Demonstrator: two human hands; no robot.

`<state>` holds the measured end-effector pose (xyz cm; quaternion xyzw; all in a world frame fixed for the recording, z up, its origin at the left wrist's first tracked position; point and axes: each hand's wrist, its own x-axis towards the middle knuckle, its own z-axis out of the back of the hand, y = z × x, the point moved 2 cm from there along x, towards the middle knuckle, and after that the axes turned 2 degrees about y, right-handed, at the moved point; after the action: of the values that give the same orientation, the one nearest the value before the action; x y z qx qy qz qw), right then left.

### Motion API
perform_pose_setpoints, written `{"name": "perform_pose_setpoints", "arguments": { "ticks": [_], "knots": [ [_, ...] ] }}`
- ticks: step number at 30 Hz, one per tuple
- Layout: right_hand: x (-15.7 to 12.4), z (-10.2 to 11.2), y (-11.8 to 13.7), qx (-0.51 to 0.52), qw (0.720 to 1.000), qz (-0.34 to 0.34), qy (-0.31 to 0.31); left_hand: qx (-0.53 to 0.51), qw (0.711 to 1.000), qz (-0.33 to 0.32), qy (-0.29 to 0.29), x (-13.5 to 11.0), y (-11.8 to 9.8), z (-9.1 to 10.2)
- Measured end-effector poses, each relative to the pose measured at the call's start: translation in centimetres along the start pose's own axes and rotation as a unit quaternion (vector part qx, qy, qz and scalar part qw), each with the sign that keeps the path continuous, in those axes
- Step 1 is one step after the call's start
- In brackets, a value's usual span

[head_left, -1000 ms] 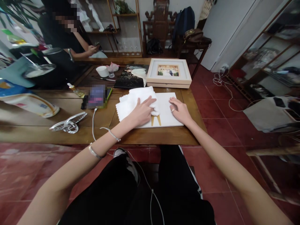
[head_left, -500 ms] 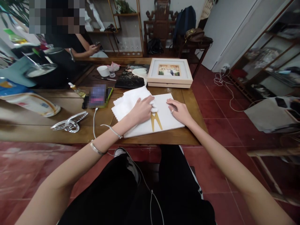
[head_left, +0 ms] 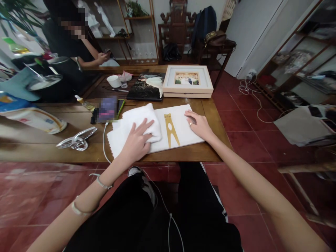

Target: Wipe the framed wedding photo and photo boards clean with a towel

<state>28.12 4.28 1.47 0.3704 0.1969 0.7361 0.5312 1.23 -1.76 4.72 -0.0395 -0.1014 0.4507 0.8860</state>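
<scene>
A white board with a gold design lies flat on the wooden table in front of me. My left hand presses flat on a bunched white cloth at the board's left end, fingers stretched out. My right hand, with a ring on one finger, rests flat on the board's right part, fingers spread, and holds nothing.
Beyond the board stand a cream picture frame and a dark photo print. To the left lie a phone with a cable, a metal clip, a small bottle and a cup. Another person sits at the far left.
My left hand has dragged the cloth leftward and toward me off the gold design, which now shows in full. My right hand has stayed on the board.
</scene>
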Motion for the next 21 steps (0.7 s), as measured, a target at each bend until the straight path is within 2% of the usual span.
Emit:
{"name": "perform_pose_setpoints", "arguments": {
  "ticks": [2,5,7,9,12,16,18,21],
  "knots": [
    [-0.1,0.0,0.1,0.0,1.0,-0.003,0.001,0.012,0.999,0.037,-0.017,1.2,1.4,-0.5],
    [-0.1,0.2,-0.1,-0.01,1.0,-0.008,-0.008,0.017,0.998,0.05,-0.022,4.1,2.5,-1.2],
    [-0.2,0.5,-0.4,-0.022,0.999,-0.013,-0.027,0.011,0.999,0.041,-0.019,5.9,2.4,-1.4],
    [-0.2,0.7,-0.7,-0.031,0.999,-0.019,-0.04,0.002,1.0,0.012,0.0,7.1,1.3,-1.5],
    [-0.1,0.8,-0.9,-0.039,0.998,-0.022,-0.037,-0.005,0.996,-0.075,0.043,6.8,-1.9,-1.5],
    [-0.1,1.0,-0.7,-0.049,0.998,-0.012,-0.031,-0.017,0.979,-0.191,0.073,4.1,-6.3,-1.1],
    [-0.1,1.0,-0.7,-0.046,0.999,-0.004,-0.024,-0.027,0.973,-0.217,0.079,3.5,-7.1,-0.9],
    [-0.1,0.9,-0.8,-0.036,0.999,-0.007,-0.021,-0.038,0.977,-0.19,0.084,4.7,-5.8,-0.9]
  ]
}}
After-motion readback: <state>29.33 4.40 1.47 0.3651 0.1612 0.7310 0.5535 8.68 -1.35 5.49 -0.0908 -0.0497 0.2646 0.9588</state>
